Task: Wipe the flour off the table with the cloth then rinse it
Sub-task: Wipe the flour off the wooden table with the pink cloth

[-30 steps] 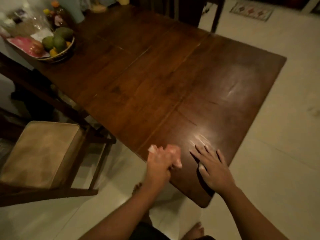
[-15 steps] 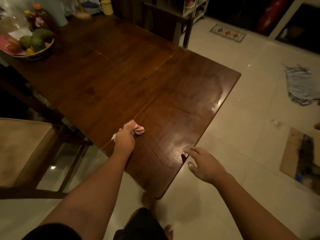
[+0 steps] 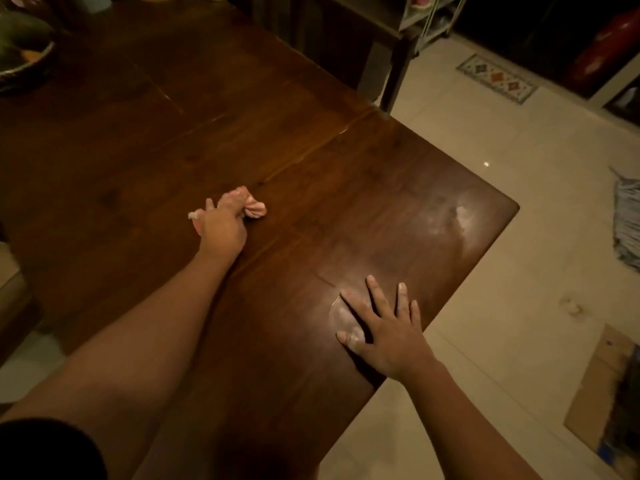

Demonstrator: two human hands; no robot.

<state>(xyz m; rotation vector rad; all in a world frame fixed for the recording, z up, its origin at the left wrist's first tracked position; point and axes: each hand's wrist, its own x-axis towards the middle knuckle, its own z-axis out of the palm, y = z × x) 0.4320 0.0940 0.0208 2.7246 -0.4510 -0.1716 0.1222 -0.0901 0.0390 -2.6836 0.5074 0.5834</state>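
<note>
My left hand [image 3: 221, 226] grips a bunched pink cloth [image 3: 255, 206] and holds it on the dark wooden table [image 3: 138, 161] near its middle. My right hand [image 3: 384, 323] lies flat with spread fingers near the table's right edge, and its fingertips are dusted white. A patch of white flour [image 3: 341, 315] shows just left of that hand. Another pale smear of flour [image 3: 462, 220] sits near the far right corner.
A fruit bowl [image 3: 20, 60] stands at the table's far left. A chair [image 3: 391, 46] is pushed in at the far side. On the tiled floor lie a small patterned mat [image 3: 497, 77], a grey rag [image 3: 627, 220] and a cardboard piece [image 3: 602, 386].
My left hand has carried the cloth further onto the table. My right hand has moved from the table's edge to lie flat on the top. The view has shifted closer.
</note>
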